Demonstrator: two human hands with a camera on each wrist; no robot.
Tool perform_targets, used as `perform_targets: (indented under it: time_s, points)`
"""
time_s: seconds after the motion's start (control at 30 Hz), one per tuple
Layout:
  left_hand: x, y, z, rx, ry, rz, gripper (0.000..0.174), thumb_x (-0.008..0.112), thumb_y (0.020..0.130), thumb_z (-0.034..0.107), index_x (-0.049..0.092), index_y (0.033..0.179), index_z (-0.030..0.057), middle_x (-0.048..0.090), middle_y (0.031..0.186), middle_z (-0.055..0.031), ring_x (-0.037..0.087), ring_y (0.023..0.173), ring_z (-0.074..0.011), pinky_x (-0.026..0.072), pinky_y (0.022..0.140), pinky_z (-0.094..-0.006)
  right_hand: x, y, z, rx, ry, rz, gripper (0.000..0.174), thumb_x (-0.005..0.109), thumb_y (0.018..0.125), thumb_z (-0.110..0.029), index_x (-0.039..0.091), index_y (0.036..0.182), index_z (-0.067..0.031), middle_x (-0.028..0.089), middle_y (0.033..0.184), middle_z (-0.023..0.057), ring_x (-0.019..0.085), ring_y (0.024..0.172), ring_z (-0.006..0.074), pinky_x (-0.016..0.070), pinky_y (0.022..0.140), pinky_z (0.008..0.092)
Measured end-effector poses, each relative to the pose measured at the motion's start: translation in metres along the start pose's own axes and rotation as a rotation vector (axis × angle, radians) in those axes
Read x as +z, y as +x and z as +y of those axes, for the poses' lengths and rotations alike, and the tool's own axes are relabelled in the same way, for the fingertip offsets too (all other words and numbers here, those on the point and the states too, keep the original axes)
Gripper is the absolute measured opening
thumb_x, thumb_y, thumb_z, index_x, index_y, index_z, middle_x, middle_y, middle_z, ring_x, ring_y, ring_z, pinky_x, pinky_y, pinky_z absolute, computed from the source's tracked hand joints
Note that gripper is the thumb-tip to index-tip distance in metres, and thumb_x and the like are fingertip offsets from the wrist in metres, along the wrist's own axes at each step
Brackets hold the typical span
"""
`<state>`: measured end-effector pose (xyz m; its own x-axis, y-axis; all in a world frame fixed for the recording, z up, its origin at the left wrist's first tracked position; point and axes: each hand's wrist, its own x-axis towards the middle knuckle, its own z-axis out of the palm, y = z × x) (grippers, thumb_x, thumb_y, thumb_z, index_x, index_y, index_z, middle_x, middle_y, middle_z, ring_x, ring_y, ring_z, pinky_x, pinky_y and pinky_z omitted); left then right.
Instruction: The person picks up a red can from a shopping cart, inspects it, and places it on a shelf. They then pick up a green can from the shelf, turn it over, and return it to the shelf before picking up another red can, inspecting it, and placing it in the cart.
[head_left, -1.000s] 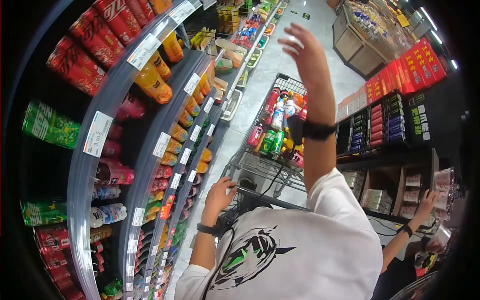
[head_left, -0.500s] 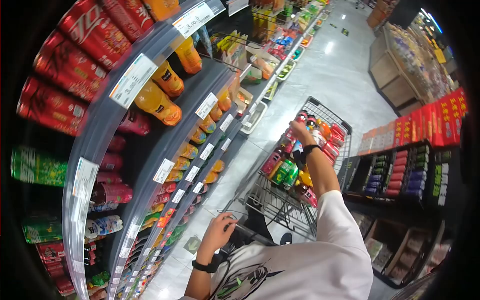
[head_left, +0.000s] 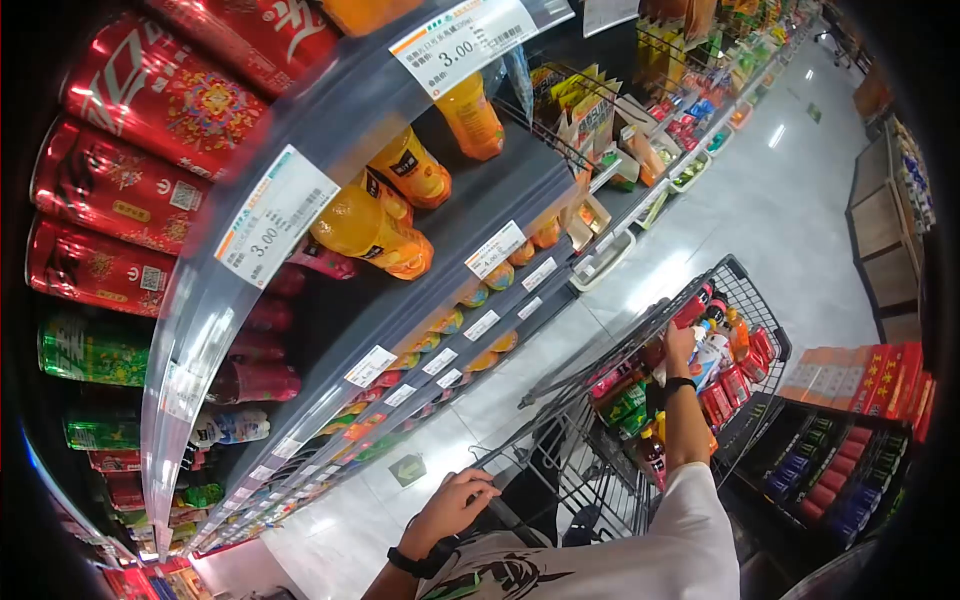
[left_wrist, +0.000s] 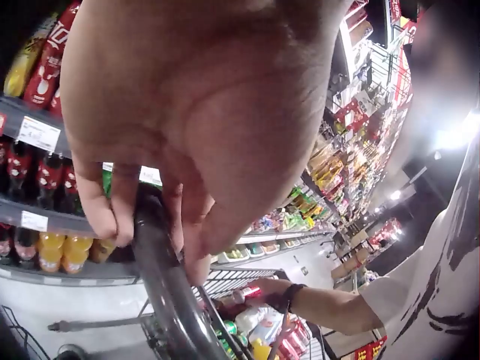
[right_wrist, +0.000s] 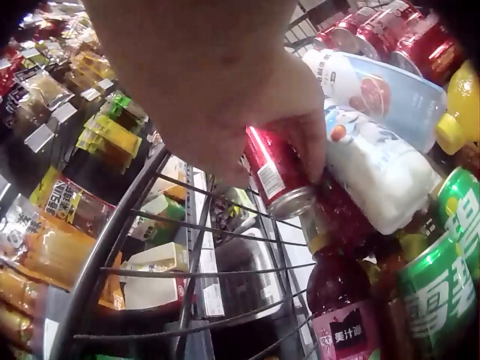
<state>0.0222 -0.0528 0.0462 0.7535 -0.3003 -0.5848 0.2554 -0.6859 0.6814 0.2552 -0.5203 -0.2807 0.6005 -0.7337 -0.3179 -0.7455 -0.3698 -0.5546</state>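
In the head view my right hand [head_left: 679, 345] reaches down into a wire shopping cart [head_left: 745, 275] full of drinks. The right wrist view shows its fingers around a red can [right_wrist: 276, 171], held tilted at the cart's side wall. Just below the can stands a bottle of dark red juice [right_wrist: 341, 289]. A white bottle [right_wrist: 382, 172] and green cans [right_wrist: 442, 289] lie beside it. My left hand [head_left: 455, 510] is at the cart's black handle [left_wrist: 169, 281], its fingers curled on either side of the bar in the left wrist view.
Drink shelves line the left, with large red cans [head_left: 150, 85], orange juice bottles [head_left: 375, 235] and price tags [head_left: 275, 215]. Stacked red boxes [head_left: 860, 385] and a rack of cans [head_left: 820, 475] stand on the right. Tiled floor [head_left: 730, 205] runs ahead beyond the cart.
My right arm has come down from a raised position above the cart to inside it. My left hand stays at the handle. The head view has turned, bringing the left shelves closer.
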Motion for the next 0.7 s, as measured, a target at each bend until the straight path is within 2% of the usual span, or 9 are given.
perform_targets:
  time_s: [0.13,0.3,0.33,0.43,0.5,0.53,0.6,0.67,0.7]
  points:
    - [0.004,0.001,0.003,-0.012,0.03,0.023,0.02,0.061,0.1,0.024,0.077,0.109,0.0137,0.063,0.126,-0.0081,0.058,0.117,-0.0273,0.0378,0.106,-0.0402,0.008,0.025,0.004,-0.153,-0.347,-0.234,0.057,0.063,0.087,-0.047,0.073,0.099,0.008,0.071,0.096,0.0322,0.069,0.1,0.0477,0.0536,0.086,0.0512]
    - [0.007,-0.001,0.002,0.009,0.06,0.043,0.02,0.061,0.1,0.024,0.076,0.108,0.0139,0.063,0.123,-0.0065,0.057,0.113,-0.0279,0.04,0.103,-0.0389,-0.013,-0.012,-0.012,-0.169,-0.113,-0.038,0.044,0.069,0.082,-0.037,0.07,0.111,-0.0042,0.074,0.102,0.0234,0.07,0.1,0.0436,0.0543,0.085,0.0479]
    - [0.008,-0.002,0.003,-0.005,0.071,0.048,0.021,0.06,0.101,0.025,0.076,0.108,0.0141,0.063,0.122,-0.0054,0.057,0.111,-0.0283,0.0406,0.102,-0.038,-0.022,-0.016,-0.016,-0.164,-0.05,-0.085,0.048,0.077,0.075,-0.038,0.073,0.097,0.0041,0.072,0.098,0.0289,0.07,0.096,0.045,0.0548,0.084,0.0498]
    - [0.009,-0.006,0.0,0.02,0.088,0.079,0.021,0.059,0.101,0.025,0.075,0.109,0.0148,0.063,0.122,-0.0038,0.056,0.107,-0.029,0.0418,0.1,-0.0372,-0.003,-0.01,0.019,-0.163,-0.01,-0.135,0.048,0.08,0.074,-0.035,0.072,0.103,0.0021,0.075,0.094,0.0234,0.073,0.089,0.0382,0.0575,0.074,0.0475]
    - [0.011,-0.005,-0.007,0.075,0.095,0.095,0.02,0.06,0.101,0.025,0.075,0.109,0.0153,0.063,0.122,-0.0033,0.056,0.105,-0.0293,0.0423,0.1,-0.0374,-0.006,-0.027,0.018,0.072,0.44,-0.3,0.043,0.082,0.077,-0.029,0.069,0.101,0.0039,0.072,0.088,0.0134,0.072,0.074,0.0253,0.0553,0.06,0.039]
    - [0.014,-0.005,-0.012,0.098,0.11,0.09,0.02,0.06,0.1,0.026,0.075,0.11,0.0157,0.063,0.123,-0.0038,0.056,0.106,-0.0299,0.043,0.1,-0.0384,-0.016,-0.032,0.018,0.06,0.324,-0.351,0.039,0.082,0.078,-0.028,0.069,0.099,0.0014,0.065,0.079,0.0061,0.067,0.066,0.0205,0.0543,0.055,0.0352]
    - [0.015,-0.008,-0.017,0.128,0.122,0.106,0.02,0.06,0.1,0.026,0.074,0.11,0.016,0.063,0.124,-0.0043,0.055,0.106,-0.0305,0.0437,0.1,-0.0393,-0.026,-0.054,0.017,0.135,0.518,-0.455,0.042,0.084,0.077,-0.029,0.068,0.102,0.0014,0.059,0.075,0.0025,0.061,0.061,0.0187,0.0555,0.057,0.0343]
    - [0.017,-0.012,-0.018,0.153,0.125,0.127,0.02,0.06,0.1,0.027,0.073,0.113,0.0163,0.061,0.128,-0.0051,0.056,0.11,-0.031,0.0439,0.102,-0.0415,-0.039,-0.063,0.028,0.282,0.491,-0.638,0.035,0.082,0.081,-0.021,0.068,0.105,-0.0013,0.056,0.076,0.0011,0.059,0.063,0.0165,0.0546,0.058,0.0327]
    - [0.019,-0.013,-0.022,0.162,0.119,0.144,0.02,0.06,0.1,0.027,0.073,0.113,0.0163,0.061,0.128,-0.0051,0.056,0.11,-0.031,0.0439,0.102,-0.0415,-0.066,-0.096,0.037,-0.135,0.594,-0.718,0.021,0.076,0.086,-0.014,0.069,0.105,-0.0051,0.055,0.078,0.0004,0.058,0.067,0.0138,0.0511,0.056,0.0301]
